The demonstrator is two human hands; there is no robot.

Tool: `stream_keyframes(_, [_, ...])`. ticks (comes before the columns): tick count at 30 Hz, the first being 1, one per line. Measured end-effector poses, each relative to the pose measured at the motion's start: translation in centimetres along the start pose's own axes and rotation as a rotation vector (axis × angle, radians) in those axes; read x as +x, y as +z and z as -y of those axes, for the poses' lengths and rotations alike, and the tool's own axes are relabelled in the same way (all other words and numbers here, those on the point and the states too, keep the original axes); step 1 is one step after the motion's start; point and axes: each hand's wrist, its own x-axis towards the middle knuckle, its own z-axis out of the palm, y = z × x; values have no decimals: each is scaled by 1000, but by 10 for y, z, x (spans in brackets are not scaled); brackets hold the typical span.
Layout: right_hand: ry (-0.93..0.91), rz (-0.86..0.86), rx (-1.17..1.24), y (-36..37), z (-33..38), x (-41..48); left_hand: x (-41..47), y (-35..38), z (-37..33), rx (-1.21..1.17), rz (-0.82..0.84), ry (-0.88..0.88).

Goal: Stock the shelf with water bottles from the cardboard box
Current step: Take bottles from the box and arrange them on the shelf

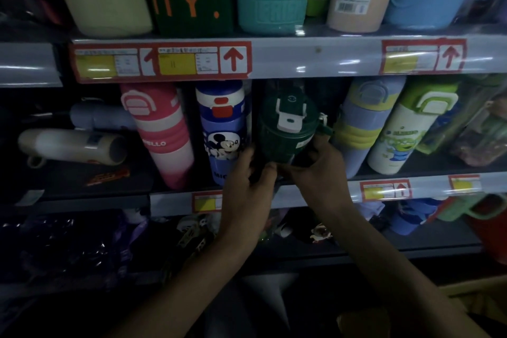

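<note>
Red-bordered price tags up top left, two overlapping, each with a yellow patch and a red up-arrow, and there's a matching tag far right. Lower down, a smaller arrow tag right of centre. Bottom left, shiny purple packets in the gloom; bottom right, a red mug with a pale green handle, cut off by the edge
</note>
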Motion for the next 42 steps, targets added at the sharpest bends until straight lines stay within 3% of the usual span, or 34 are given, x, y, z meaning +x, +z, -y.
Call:
stream_keyframes(11, [27,25,-23,10,-12,4,4,-1,2,-57,21,-144])
stream_keyframes(23, [29,-22,39,17,-8,0,1,-2,-4,-49,40,-156])
stream_keyframes(31, [108,91,-51,5,-5,-12,-5,-10,-5,-15,23,-206])
stream_keyframes(37, [128,158,-124,-30,4,-33,-15,-13,-8,79,76,-146])
stream_keyframes(42, [135,111,-177,-66,12,-40,-16,7,-12,137,124,-66])
